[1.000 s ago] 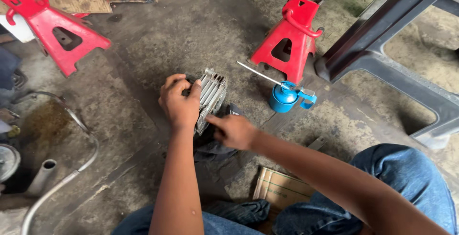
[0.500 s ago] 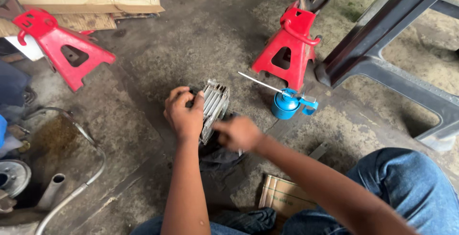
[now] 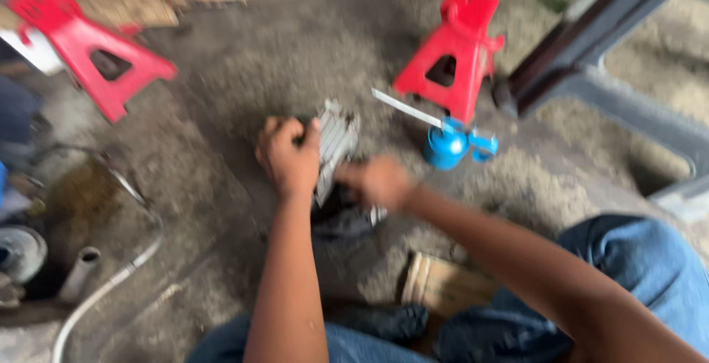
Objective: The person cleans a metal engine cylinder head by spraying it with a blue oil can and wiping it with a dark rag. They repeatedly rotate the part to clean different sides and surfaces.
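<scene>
The left hand (image 3: 292,158) grips the finned metal part (image 3: 336,145) on the floor (image 3: 244,60); the right hand (image 3: 380,182) closes at its lower edge, fingers blurred. Risk: the part could tip and nick a knuckle, or knock the blue oil can (image 3: 447,144) nearby.

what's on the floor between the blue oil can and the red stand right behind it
Nothing separate: the blue oil can sits almost against the red stand. Only the can's thin spout crosses in front of the stand, in the head view.

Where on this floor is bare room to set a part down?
Bare concrete floor lies between the left red jack stand and the right red jack stand. Crowded: around the finned metal part, both hands, and the blue oil can.
</scene>
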